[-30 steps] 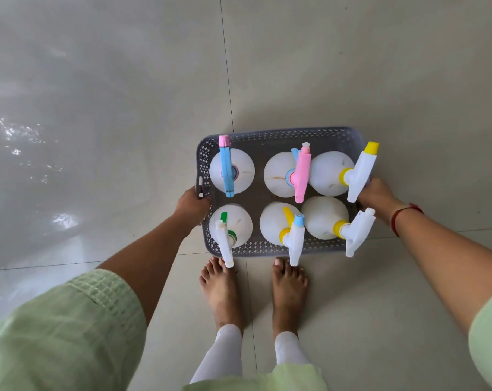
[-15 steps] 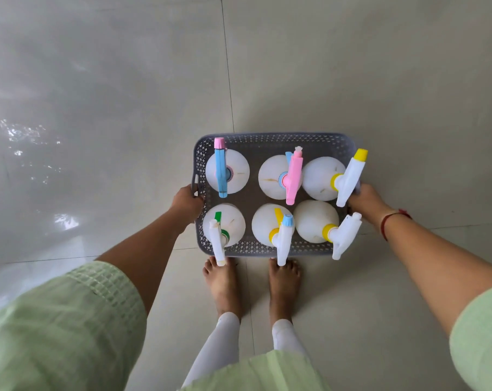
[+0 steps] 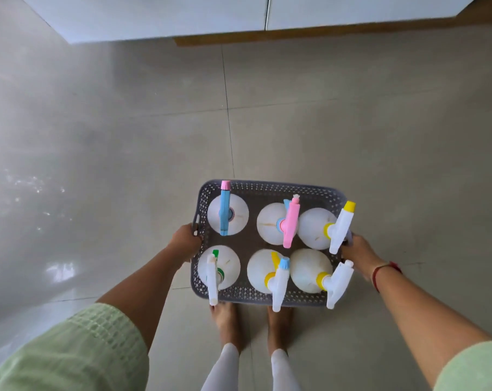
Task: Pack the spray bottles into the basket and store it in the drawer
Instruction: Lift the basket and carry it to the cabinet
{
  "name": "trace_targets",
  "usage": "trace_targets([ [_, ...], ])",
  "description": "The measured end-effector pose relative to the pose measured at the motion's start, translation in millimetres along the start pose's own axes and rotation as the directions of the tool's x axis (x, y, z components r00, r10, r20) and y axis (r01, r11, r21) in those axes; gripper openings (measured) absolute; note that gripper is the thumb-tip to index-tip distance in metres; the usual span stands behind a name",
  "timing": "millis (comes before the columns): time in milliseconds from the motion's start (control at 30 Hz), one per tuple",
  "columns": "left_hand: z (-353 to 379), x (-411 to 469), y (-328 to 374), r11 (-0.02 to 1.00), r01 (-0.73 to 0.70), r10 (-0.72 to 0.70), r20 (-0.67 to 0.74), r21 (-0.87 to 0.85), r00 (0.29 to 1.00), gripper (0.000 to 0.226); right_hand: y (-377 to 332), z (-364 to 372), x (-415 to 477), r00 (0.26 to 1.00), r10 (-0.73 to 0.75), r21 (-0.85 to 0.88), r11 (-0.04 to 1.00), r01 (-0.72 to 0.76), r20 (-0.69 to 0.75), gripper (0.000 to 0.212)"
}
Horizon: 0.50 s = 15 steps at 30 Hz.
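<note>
The glossy pale tiled floor (image 3: 126,136) is looking slippery under bare feet, and white cabinet fronts (image 3: 182,15) are waiting ahead. The grey perforated plastic basket (image 3: 267,186) is hanging in the air, the left hand (image 3: 186,241) and right hand (image 3: 357,251) closed on its ends. The six white round spray bottles (image 3: 228,214) are standing loose; tilting could topple them, and the overhanging triggers may catch on the drawer.

A pale, glossy tiled floor (image 3: 309,131) is stretching out beneath the camera, its grout lines crossing and window light glinting at the left. Two bare feet (image 3: 253,324) are standing on it (side by side, toes forward), while white cabinet fronts (image 3: 211,15) are rising from its far edge.
</note>
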<state>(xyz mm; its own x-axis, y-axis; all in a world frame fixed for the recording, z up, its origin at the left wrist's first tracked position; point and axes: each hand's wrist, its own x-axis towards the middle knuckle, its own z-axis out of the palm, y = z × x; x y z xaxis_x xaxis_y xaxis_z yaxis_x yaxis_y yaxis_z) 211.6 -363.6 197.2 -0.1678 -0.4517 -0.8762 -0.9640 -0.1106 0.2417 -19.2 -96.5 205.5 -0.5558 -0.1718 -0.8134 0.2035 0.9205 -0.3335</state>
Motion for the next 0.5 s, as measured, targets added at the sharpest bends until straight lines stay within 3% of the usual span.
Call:
trace_targets([
  [267,-92.9,-66.5,67.8,0.994,-0.057,0.052,0.053,0.09,0.997,0.037,-60.1,-31.1,-81.8,0.999,0.049,0.175,0.983,-0.05,0.011,0.02],
  [333,-111.0,-71.8,81.1,0.992,-0.071,0.066,0.047,0.103,0.997,0.036,-78.5,-40.4,-96.7,0.997,0.066,0.204,0.976,-0.071,0.031,0.031],
  [433,-129.1,-74.1,102.0,0.991,-0.065,0.061,0.041,0.117,0.997,0.034,-95.4,-49.8,-93.5,0.992,0.105,0.236,0.965,-0.119,0.07,0.037],
  [500,-138.8,-67.7,122.4,0.989,-0.073,0.07,0.023,0.132,0.997,0.035,-104.1,-57.1,-78.1,0.992,0.116,0.211,0.97,-0.125,0.055,0.029],
])
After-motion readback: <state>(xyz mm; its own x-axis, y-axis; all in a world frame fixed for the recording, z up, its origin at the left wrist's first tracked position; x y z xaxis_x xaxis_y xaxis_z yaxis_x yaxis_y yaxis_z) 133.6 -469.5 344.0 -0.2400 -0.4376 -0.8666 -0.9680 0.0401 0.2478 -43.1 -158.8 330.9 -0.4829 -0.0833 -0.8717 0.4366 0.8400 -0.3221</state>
